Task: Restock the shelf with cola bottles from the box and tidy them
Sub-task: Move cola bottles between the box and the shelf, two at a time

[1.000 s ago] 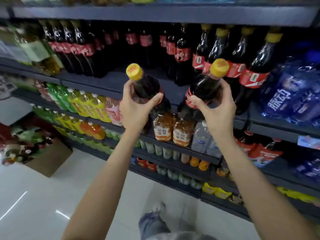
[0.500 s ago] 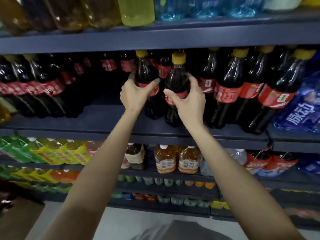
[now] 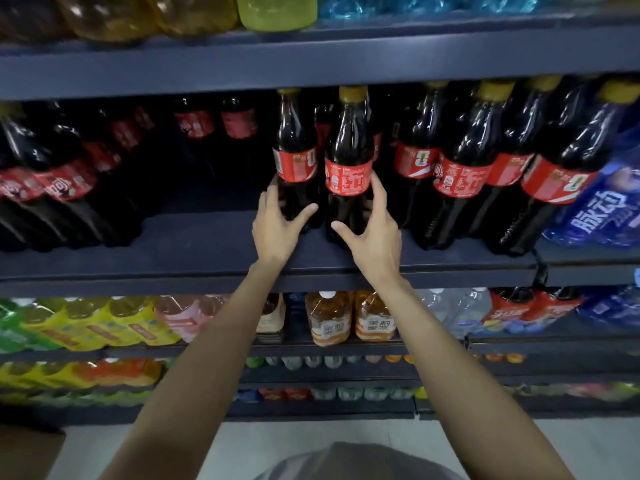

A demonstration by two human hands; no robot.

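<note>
You had both bottles standing on the shelf (image 3: 214,244) at this point, side by side in the gap between the dark rows at left and the yellow-capped row at right. Your left hand (image 3: 277,226) cupped the base of the left bottle (image 3: 296,157), thumb across the front and fingers round the far side. Your right hand (image 3: 372,233) did the same low on the right bottle (image 3: 349,161), fingers reaching up to the label's edge. Both grips looked light, more steadying than carrying, though I could not tell how firmly the fingers pressed

The step in hand read as placing and squaring up, with restocking of this pair nearly done. The next move likely called for sliding them level with the row on the right, turning the labels forward, then letting go without tipping either bottle. The box was not in view
</note>
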